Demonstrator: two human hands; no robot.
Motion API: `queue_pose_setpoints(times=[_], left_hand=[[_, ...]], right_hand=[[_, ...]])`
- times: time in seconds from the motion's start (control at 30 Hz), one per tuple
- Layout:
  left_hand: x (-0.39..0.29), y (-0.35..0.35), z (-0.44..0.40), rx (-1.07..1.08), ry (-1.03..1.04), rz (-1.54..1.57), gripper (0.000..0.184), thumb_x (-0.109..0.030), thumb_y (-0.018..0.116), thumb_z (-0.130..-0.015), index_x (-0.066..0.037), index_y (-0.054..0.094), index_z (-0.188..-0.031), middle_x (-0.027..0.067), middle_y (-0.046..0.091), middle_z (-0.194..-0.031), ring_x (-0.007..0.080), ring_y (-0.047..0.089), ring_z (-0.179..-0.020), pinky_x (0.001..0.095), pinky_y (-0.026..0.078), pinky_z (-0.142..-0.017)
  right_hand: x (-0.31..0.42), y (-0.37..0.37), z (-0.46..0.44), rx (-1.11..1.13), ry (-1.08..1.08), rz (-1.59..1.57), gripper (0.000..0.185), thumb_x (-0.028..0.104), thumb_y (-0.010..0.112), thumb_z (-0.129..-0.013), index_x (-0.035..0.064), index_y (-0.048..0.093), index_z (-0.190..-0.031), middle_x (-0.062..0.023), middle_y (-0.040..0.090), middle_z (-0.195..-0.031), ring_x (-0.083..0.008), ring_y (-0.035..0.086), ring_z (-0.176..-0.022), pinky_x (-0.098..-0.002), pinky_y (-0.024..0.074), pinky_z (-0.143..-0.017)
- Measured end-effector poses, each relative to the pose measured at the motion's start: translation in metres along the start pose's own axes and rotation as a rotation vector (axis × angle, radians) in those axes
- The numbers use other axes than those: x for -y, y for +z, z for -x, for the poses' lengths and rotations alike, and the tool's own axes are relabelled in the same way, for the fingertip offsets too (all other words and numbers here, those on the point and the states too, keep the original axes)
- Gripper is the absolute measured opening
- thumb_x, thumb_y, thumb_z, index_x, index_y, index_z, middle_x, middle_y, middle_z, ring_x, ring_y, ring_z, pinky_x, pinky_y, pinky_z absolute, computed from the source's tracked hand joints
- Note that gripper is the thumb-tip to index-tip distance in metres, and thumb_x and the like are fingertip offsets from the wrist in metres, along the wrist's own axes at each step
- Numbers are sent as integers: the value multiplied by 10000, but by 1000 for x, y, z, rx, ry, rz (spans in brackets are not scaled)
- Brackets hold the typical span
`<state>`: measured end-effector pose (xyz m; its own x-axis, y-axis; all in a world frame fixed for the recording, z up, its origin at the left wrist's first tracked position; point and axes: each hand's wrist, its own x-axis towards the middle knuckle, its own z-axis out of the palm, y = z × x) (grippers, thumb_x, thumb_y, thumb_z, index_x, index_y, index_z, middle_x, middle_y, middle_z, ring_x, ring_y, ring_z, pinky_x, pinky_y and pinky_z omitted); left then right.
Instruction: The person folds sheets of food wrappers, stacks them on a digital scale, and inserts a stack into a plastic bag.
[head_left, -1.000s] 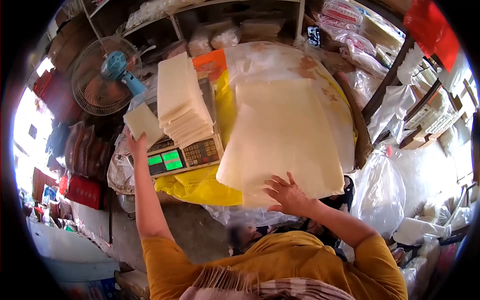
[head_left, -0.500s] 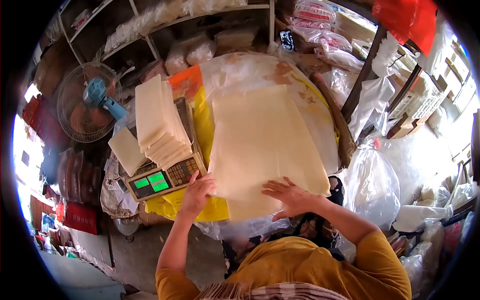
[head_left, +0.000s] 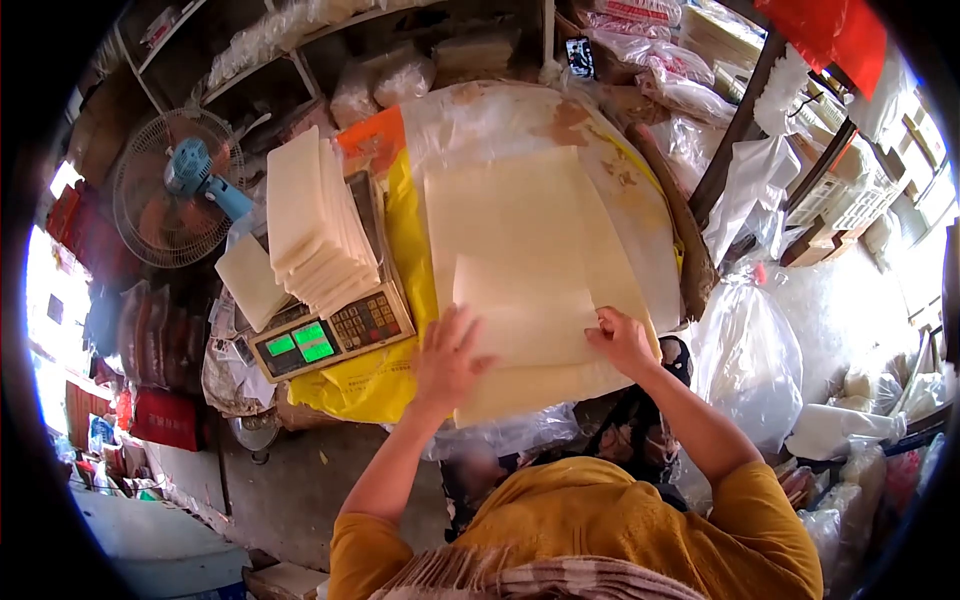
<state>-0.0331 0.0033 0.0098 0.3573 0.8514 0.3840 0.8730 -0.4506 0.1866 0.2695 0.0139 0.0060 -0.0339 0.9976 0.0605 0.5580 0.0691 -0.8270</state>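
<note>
Large cream sheets (head_left: 510, 210) lie on the covered table, and the near part of the top one is folded back over itself. My right hand (head_left: 622, 342) pinches the right side of this folded part. Over its left side is my left hand (head_left: 450, 360), blurred, with its fingers apart. Left of the sheets, a tall stack of folded cream sheets (head_left: 315, 225) stands on a scale (head_left: 335, 335) with green displays. One small folded piece (head_left: 252, 280) lies at the scale's left edge.
A fan (head_left: 185, 185) with a blue motor stands at the back left. Yellow plastic (head_left: 365, 385) sticks out under the scale. Shelves with bagged goods line the back, with a phone (head_left: 579, 57) upright near them. Clear plastic bags (head_left: 745, 350) hang at the right.
My left hand has left the small folded piece by the scale and come to the large sheets. The near edge of the top sheet has been folded away from me, and my right hand has closed.
</note>
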Motion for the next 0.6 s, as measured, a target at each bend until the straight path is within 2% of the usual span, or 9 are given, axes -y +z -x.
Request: queue_pose_setpoints(times=[0.07, 0.1, 0.2, 0.23, 0.33, 0.37, 0.47, 0.5, 0.6], left_hand=[[-3, 12, 8, 183, 78, 7, 694, -567, 574, -807, -61, 487, -1275, 162, 406, -1357, 345, 292, -1328, 520, 194, -1094], [-3, 10, 8, 194, 91, 9, 677, -539, 589, -807, -63, 486, -1277, 159, 398, -1367, 340, 293, -1329, 512, 202, -1093], [4, 9, 2, 273, 165, -16, 602, -431, 631, -798, -70, 503, -1262, 141, 398, -1396, 303, 336, -1321, 488, 228, -1092], [9, 9, 0, 304, 192, -31, 575, -391, 645, -794, -73, 512, -1254, 134, 401, -1405, 288, 357, -1317, 480, 237, -1091], [37, 13, -8, 242, 313, 85, 421, -251, 668, -775, -79, 579, -1149, 100, 546, -1244, 271, 469, -1214, 458, 276, -1074], [45, 7, -14, 224, 322, 195, 350, -185, 689, -764, -58, 604, -1079, 78, 617, -1126, 218, 588, -1043, 396, 414, -960], [40, -27, -38, 494, -356, 587, 382, -183, 719, -751, -32, 596, -1081, 107, 626, -1095, 168, 615, -917, 321, 491, -791], [46, -15, -42, 381, -452, 855, 467, -193, 753, -732, -11, 567, -1120, 146, 625, -1060, 138, 608, -835, 274, 494, -659], [40, 19, -66, 12, -651, 892, 537, -172, 732, -743, -14, 518, -1210, 186, 605, -1089, 193, 618, -897, 297, 500, -708]], right_hand=[[13, -3, -1, 116, 127, 184, 488, 265, 664, -787, 35, 496, -1183, -172, 588, -824, -252, 582, -769, -400, 459, -683], [25, -6, -4, 169, 188, 278, 574, 281, 668, -781, 51, 465, -1266, -199, 624, -940, -279, 625, -887, -421, 481, -757], [41, -9, -1, 93, -415, 580, 795, 350, 699, -757, 109, 325, -1416, -172, 409, -1379, -355, 398, -1270, -492, 350, -1001], [43, -13, -4, 381, -329, 471, 828, 414, 700, -754, 161, 305, -1435, -125, 101, -1532, -365, 101, -1405, -524, 134, -1124], [32, -20, -9, 651, -457, 676, 795, 446, 683, -770, 156, 329, -1420, -125, 143, -1524, -333, 115, -1409, -531, 148, -1122], [18, -21, -13, 564, -546, 657, 722, 445, 686, -769, 130, 421, -1362, -147, 305, -1463, -304, 250, -1375, -495, 197, -1121], [-16, -23, -32, 505, -233, 264, 601, 421, 682, -791, 78, 518, -1255, -177, 485, -1324, -330, 408, -1280, -425, 348, -1049], [18, -29, -26, 226, -43, 91, 511, 429, 667, -813, 36, 580, -1127, -196, 630, -1066, -306, 602, -1036, -351, 479, -852], [17, -18, -61, 233, 296, 179, 494, 434, 658, -822, 15, 582, -1071, -197, 649, -928, -283, 645, -874, -345, 489, -704]])
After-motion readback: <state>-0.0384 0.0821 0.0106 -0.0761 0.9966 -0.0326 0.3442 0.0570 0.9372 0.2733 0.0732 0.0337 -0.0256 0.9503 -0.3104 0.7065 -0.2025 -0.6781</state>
